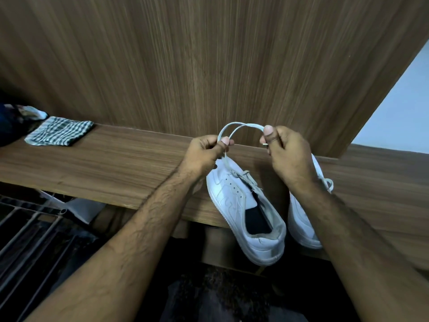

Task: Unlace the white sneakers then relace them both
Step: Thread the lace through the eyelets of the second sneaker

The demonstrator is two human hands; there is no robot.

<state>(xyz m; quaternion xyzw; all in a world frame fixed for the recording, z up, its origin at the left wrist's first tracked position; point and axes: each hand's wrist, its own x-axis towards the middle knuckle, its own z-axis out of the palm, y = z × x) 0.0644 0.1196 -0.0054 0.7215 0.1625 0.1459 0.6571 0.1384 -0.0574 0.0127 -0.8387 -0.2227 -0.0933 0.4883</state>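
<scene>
Setting: wood-grain wall panel (pixel 209 54) behind a wooden shelf (pixel 104 163) of matching grain; folded checked cloth (pixel 59 131) at far left, well apart from the work.
Left sneaker (pixel 246 212): white, on shelf w/ heel overhanging the front edge toward the person. Most eyelets look bare, tongue loose; lace seems threaded only near the toe, so prob. early in relacing or late in unlacing. Can't tell which.
Right sneaker (pixel 301 219): just beside the first, mostly hidden under right forearm; a bit of its own lace (pixel 327 182) shows at the side.
Shoelace (pixel 239 127): white, flat, arcs doubled betw. both hands above the toe end; one strand drops to the left sneaker.
Left hand (pixel 204 152): thumb and forefinger pinched tight on the lace.
Right hand (pixel 285 154): closed on the other end, tip poking out below thumb.
Why held so: likely evening out the two halves and keeping the lace taut, off the shelf.
</scene>
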